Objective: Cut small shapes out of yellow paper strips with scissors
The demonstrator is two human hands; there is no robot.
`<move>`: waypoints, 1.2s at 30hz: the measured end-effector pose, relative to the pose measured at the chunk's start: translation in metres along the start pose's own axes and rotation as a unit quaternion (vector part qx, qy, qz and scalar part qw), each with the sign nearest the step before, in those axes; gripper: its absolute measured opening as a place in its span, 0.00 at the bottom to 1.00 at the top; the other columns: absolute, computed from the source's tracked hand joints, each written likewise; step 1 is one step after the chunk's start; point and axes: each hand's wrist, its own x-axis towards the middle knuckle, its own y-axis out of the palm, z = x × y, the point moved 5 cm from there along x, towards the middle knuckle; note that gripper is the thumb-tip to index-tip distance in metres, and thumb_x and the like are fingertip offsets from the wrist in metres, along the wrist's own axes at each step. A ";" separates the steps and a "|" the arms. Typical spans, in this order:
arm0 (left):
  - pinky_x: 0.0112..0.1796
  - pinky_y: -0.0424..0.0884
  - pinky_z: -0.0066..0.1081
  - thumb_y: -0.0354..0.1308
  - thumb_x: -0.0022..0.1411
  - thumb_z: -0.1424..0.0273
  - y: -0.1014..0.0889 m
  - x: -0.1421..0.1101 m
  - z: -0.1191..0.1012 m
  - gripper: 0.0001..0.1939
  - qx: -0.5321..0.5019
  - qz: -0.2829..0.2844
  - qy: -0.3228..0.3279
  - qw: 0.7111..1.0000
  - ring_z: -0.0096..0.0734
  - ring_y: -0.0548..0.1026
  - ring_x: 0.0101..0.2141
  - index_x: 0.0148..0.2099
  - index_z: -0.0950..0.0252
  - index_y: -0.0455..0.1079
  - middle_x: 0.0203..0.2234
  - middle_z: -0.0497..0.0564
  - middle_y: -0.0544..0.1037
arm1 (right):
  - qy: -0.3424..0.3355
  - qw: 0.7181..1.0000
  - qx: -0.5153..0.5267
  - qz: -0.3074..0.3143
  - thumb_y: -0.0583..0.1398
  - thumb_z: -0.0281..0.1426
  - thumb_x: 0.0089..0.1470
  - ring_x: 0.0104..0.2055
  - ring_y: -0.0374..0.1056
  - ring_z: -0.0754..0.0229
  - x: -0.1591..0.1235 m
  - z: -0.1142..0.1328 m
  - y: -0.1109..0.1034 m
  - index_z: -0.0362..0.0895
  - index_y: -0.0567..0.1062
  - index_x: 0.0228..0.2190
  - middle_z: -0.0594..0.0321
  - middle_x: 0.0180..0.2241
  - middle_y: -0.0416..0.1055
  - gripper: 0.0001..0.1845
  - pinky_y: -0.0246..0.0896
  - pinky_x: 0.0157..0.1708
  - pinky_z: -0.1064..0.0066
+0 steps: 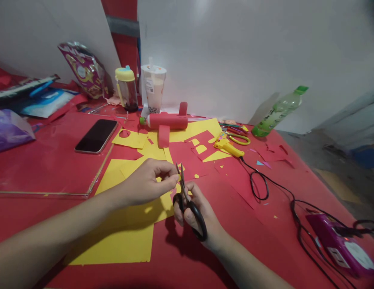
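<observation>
My right hand [199,212] grips black-handled scissors [194,218], fingers in the loops and blades pointing up and slightly apart. Between thumb and forefinger, my left hand [155,180] pinches a tiny yellow paper piece [179,177] against the blades. Below my left hand lie sheets of yellow paper [126,237] on the red tabletop. Beyond my hands rests a red paper-wrapped bottle [171,121] on its side, with a green cap and red flaps like wings. Yellow and red scraps [201,149] with cut-outs lie around it.
A yellow glue gun [230,147] trails a black cable toward a purple power box [340,241] at right. A green bottle [278,112] leans on the wall. A phone [96,135], a yellow-lidded bottle [126,88], a bubble tea cup [154,88] and snack bags [84,70] stand left and behind.
</observation>
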 end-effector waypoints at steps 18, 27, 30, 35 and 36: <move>0.20 0.53 0.21 0.46 0.53 0.72 0.016 0.002 0.021 0.11 0.053 0.173 -0.040 0.983 0.20 0.56 0.19 0.22 0.68 0.64 0.15 0.43 0.59 | -0.018 0.976 0.004 -0.215 0.61 0.36 0.44 0.16 0.55 0.70 0.004 0.002 -0.020 0.48 0.53 0.26 0.76 0.15 0.59 0.18 0.50 0.15 0.79; 0.20 0.53 0.20 0.48 0.54 0.69 0.017 0.004 0.029 0.11 0.073 0.214 -0.009 0.974 0.20 0.56 0.19 0.23 0.68 0.66 0.16 0.43 0.59 | -0.026 0.966 0.013 -0.258 0.62 0.31 0.41 0.14 0.53 0.71 0.007 0.004 -0.028 0.48 0.52 0.25 0.78 0.14 0.56 0.19 0.49 0.13 0.80; 0.20 0.52 0.20 0.48 0.53 0.69 0.011 0.006 0.031 0.11 0.092 0.206 -0.012 0.974 0.19 0.55 0.18 0.22 0.67 0.65 0.15 0.42 0.58 | -0.033 0.966 0.006 -0.258 0.61 0.31 0.42 0.12 0.52 0.72 0.007 0.005 -0.029 0.48 0.53 0.25 0.78 0.14 0.58 0.19 0.48 0.11 0.81; 0.20 0.54 0.20 0.48 0.53 0.68 -0.004 0.011 0.038 0.11 0.147 0.181 -0.053 0.971 0.20 0.58 0.19 0.22 0.67 0.64 0.17 0.44 0.62 | -0.032 0.965 -0.007 -0.261 0.62 0.31 0.41 0.13 0.52 0.73 0.008 0.006 -0.032 0.48 0.53 0.25 0.78 0.15 0.61 0.19 0.48 0.11 0.82; 0.21 0.54 0.20 0.48 0.53 0.68 -0.007 0.012 0.039 0.11 0.157 0.179 -0.057 0.970 0.21 0.59 0.19 0.22 0.67 0.64 0.17 0.44 0.63 | -0.032 0.965 -0.007 -0.261 0.62 0.31 0.41 0.13 0.52 0.73 0.008 0.006 -0.032 0.48 0.53 0.26 0.77 0.15 0.61 0.19 0.48 0.11 0.82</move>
